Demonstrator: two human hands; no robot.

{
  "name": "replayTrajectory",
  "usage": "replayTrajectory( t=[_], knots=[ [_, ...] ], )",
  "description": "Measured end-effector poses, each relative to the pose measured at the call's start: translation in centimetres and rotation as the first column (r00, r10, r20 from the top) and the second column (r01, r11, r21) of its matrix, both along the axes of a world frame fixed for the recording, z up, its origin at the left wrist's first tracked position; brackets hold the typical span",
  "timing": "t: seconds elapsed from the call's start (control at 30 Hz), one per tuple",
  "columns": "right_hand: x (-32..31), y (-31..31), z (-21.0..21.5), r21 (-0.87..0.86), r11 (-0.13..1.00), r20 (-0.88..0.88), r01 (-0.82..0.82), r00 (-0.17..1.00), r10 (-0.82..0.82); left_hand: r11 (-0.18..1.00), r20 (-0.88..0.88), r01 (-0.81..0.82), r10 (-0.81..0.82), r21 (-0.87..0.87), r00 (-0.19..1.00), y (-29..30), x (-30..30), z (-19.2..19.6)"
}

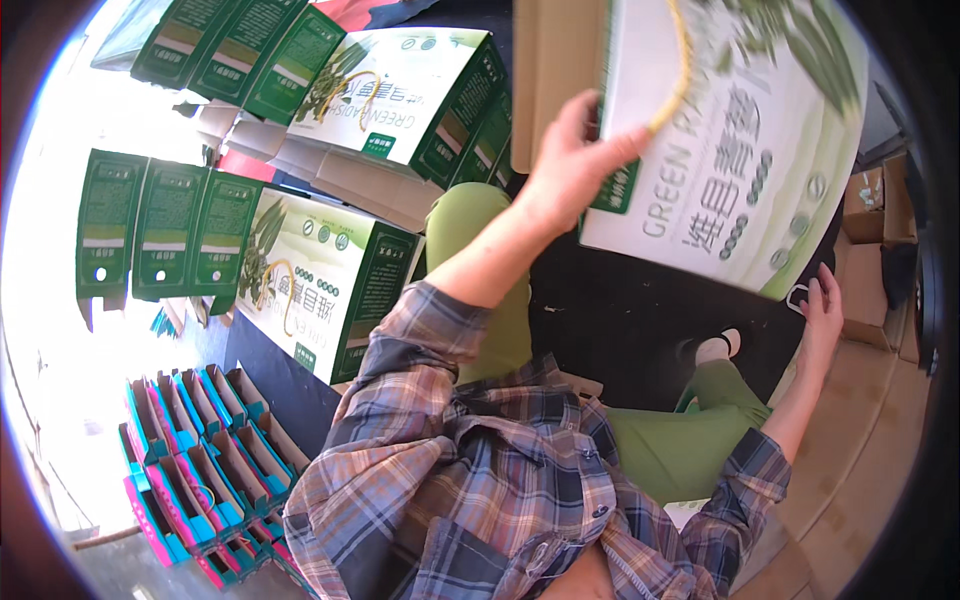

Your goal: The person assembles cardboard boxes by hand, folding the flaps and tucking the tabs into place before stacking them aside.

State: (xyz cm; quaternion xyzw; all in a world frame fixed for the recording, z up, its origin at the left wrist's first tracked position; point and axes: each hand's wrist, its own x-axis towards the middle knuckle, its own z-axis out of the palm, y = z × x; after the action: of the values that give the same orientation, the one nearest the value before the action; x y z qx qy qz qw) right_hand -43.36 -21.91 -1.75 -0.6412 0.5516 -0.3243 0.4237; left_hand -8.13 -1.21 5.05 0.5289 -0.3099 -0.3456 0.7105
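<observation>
A white and green printed cardboard carton (760, 150) with a yellow rope handle (684, 65) is raised at the upper right. My left hand (580, 165) pinches its left edge, thumb on the printed face and fingers behind. The plain brown inside of a flap (558, 80) shows beside that hand. My right hand (822, 315) is open just below the carton's lower right corner, fingers stretched; whether it touches the carton I cannot tell.
Two similar cartons, one upper (400, 90) and one lower (310, 280), lie at my left with flaps spread. Stacked teal and pink narrow boxes (205, 450) stand at lower left. Brown cardboard (850, 430) and an open brown box (865, 205) line the right, beyond my green-trousered legs (680, 440).
</observation>
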Motion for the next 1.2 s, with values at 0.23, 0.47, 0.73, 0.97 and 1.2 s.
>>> replayTrajectory(
  t=[0.23,0.47,0.73,0.97,1.2],
  knots=[
    [4.1,1.6,0.3,-0.067,0.964,-0.141,-0.256,0.959,0.244,0.892,-0.114,-0.434,0.421,-0.128,0.9,12.0,4.5,6.2],
    [6.1,2.8,1.0,-0.077,0.918,-0.218,-0.388,0.905,0.365,0.773,-0.15,-0.632,0.619,-0.052,0.77,27.4,3.8,8.4],
    [7.1,3.6,0.2,-0.022,0.877,-0.199,-0.48,0.862,0.467,0.508,-0.068,-0.86,0.861,0.044,0.505,40.3,4.2,4.7],
    [7.1,3.7,-0.5,0.018,0.86,-0.213,-0.51,0.839,0.502,0.508,-0.227,-0.852,0.851,0.124,0.474,45.1,5.5,1.2],
    [7.3,3.9,-0.3,0.011,0.845,-0.271,-0.535,0.811,0.518,0.507,-0.258,-0.845,0.85,0.169,0.458,48.3,6.8,0.1]
  ],
)
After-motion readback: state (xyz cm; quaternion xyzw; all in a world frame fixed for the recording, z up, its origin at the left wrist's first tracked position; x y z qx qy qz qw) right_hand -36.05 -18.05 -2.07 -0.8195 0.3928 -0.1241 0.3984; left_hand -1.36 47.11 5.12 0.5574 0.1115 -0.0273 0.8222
